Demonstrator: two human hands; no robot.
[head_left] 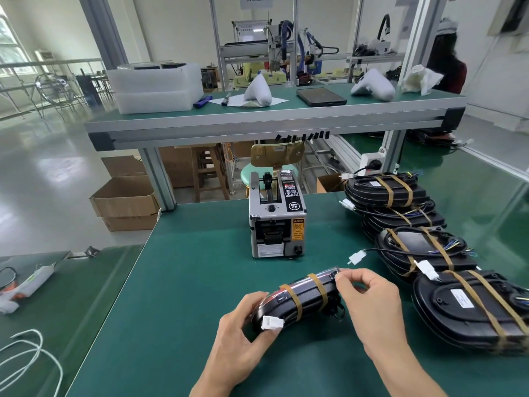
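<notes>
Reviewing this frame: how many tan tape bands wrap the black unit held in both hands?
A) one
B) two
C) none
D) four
B: two tan bands cross the black unit. The left hand grips its near end and the right hand pinches its far end.

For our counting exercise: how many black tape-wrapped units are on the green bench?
5. Held unit between left hand and right hand; four at right: farthest unit, second unit, third unit, nearest unit. More may be hidden beneath.
</notes>
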